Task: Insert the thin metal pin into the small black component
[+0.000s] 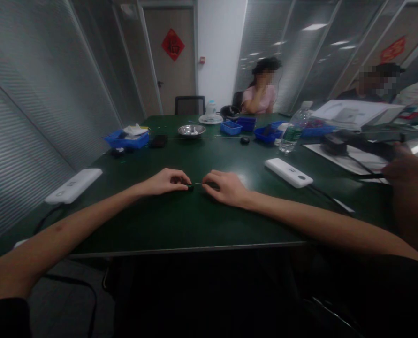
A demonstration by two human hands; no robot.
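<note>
Near the middle of the dark green table (152,220), my left hand (164,181) pinches a small black piece (190,187) between thumb and fingertips. Its exact kind is too small to make out. Just to the right, my right hand (226,187) is closed on a thin, needle-like metal pin (198,183), which points left toward the black piece. A narrow gap shows between the pin's tip and that piece. Both wrists rest low over the tabletop.
White power banks lie left (75,185) and right (289,172) of my hands. Further back are a steel bowl (191,131), blue trays (127,140) and a water bottle (295,129). A co-worker's blurred hand (409,164) is at the right; another person (261,91) sits across.
</note>
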